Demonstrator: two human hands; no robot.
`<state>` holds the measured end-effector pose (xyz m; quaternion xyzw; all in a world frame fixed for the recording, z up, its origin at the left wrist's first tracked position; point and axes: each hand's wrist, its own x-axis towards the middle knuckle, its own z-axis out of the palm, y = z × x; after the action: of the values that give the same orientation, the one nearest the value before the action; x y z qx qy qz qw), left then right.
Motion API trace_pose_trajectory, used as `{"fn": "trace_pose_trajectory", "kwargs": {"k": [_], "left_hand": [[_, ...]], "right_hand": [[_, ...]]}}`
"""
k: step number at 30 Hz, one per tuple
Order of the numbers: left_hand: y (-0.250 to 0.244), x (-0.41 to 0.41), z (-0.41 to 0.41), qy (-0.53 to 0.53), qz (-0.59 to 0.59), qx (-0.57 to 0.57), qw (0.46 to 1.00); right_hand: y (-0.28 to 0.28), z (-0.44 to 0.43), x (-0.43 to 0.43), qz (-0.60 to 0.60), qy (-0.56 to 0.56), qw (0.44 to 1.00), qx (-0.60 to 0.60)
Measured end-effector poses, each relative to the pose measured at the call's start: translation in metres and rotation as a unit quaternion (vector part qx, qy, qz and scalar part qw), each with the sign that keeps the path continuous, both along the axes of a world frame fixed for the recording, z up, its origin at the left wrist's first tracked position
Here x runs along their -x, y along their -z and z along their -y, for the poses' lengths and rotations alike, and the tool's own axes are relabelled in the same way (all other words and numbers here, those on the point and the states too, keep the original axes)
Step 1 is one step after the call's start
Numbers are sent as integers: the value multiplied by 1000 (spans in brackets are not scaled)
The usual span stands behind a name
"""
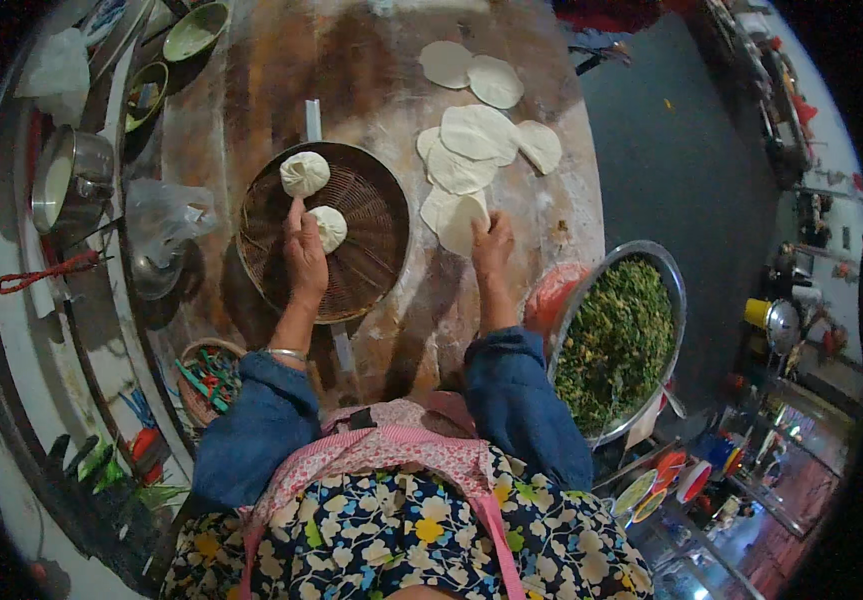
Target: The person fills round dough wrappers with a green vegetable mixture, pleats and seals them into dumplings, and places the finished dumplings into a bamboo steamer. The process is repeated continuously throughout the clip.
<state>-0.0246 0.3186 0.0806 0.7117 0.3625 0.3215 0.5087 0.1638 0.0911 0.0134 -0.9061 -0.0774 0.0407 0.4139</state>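
Two pleated dough buns, one (304, 174) near the rim and one (328, 229) nearer the middle, sit in a round woven steamer basket (371, 259). My left hand (306, 251) is over the basket's left part, its extended finger touching or nearly touching the upper bun and its side close to the lower one. With my right hand (493, 240) I pinch the edge of a flat round dough wrapper (463, 223) at the near end of overlapping wrappers (469, 150). Farther off lie two more wrappers (496, 81), their edges meeting.
A large metal bowl of chopped green filling (615, 345) stands at the right beside a red plastic bag (557, 296). At left are a clear plastic bag (168, 214), a metal pot (78, 180), green bowls (195, 31) and a small basket of colourful items (210, 379).
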Motion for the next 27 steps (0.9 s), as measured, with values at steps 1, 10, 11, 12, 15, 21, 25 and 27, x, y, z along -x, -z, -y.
{"fn": "trace_pose_trajectory", "kwargs": {"k": [1, 10, 11, 12, 15, 21, 25, 27], "left_hand": [[-6, -2, 3, 22, 12, 2, 1000], [-135, -20, 134, 209, 226, 677, 668], [-148, -20, 153, 223, 251, 695, 636], [-155, -21, 170, 236, 273, 714, 600], [-152, -20, 212, 286, 162, 684, 651], [-169, -21, 276, 330, 86, 730, 592], [-168, -26, 296, 341, 68, 702, 622], [-168, -26, 304, 333, 41, 644, 687]], "right_hand": [[-19, -8, 9, -6, -12, 998, -53], [-208, 22, 68, -37, -69, 956, -283], [-213, 34, 69, 62, -93, 976, -189], [-223, 47, 73, 113, -88, 978, -152], [-232, 98, 81, 100, -63, 987, -106], [-247, 203, 103, 26, 86, 986, -143], [-248, 302, 136, 107, 124, 987, 8], [-247, 341, 164, 64, 117, 985, 110]]}}
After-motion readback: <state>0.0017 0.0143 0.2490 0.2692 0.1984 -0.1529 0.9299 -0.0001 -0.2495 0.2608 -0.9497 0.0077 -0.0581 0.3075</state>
